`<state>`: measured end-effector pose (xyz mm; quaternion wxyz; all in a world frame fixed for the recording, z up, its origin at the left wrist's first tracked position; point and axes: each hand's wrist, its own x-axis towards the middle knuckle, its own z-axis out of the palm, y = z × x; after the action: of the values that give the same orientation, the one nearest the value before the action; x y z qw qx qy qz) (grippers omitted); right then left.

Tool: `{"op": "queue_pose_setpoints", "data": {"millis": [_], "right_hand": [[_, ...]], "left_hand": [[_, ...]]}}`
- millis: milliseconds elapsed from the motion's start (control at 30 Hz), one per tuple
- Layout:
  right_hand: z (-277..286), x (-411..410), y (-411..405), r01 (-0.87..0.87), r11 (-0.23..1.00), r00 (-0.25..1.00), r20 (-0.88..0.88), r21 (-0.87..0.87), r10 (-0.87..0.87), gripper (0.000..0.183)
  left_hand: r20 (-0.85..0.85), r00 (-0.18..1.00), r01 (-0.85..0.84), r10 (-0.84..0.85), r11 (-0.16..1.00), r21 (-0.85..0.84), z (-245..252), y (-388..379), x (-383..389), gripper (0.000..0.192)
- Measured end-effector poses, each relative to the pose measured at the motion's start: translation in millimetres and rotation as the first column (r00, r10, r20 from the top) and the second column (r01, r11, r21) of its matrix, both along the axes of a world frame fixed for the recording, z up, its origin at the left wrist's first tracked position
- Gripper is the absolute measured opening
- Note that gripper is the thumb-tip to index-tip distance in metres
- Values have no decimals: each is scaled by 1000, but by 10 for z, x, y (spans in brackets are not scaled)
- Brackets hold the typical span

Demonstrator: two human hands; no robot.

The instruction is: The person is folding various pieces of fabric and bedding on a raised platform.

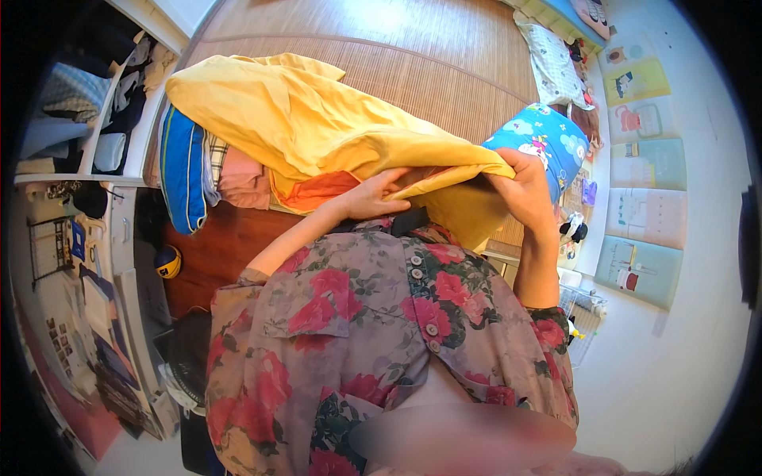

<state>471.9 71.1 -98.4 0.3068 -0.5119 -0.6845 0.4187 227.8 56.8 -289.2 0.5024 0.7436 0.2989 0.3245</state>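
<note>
A large yellow cloth (333,131) with an orange patch showing on its underside spreads over the bamboo-mat bed (440,77) and hangs towards my body. My right hand (527,187) grips its gathered upper edge at the right, thumb and fingers closed on the fabric. Lower and further left, my left hand (378,196) holds the loose edge between thumb and fingers, close to my waist. Between both hands the edge is stretched in a slanting fold. Part of the cloth hangs in shadow below the right hand.
A blue cushion (181,172) and folded clothes (244,181) lie at the bed's left edge. Beyond my right hand is a blue patterned bedding roll (547,143), near a white pillow (550,62). Open shelves (98,113) stand left; a ball (168,262) rests on the brown floor (226,250).
</note>
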Motion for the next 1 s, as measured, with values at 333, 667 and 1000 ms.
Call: {"op": "queue_pose_setpoints", "data": {"millis": [333,667,1000], "right_hand": [[95,-120,-13,-8,1000,995,103,1,7,15],[55,-131,-27,-2,1000,997,82,-8,3,13],[27,-65,-63,39,999,998,46,-22,-38,9]], "left_hand": [[-151,819,-574,554,780,-250,-379,325,-80,42],[-118,735,-578,667,708,406,-168,439,152,17],[49,868,-475,494,797,372,-62,178,-244,15]]}}
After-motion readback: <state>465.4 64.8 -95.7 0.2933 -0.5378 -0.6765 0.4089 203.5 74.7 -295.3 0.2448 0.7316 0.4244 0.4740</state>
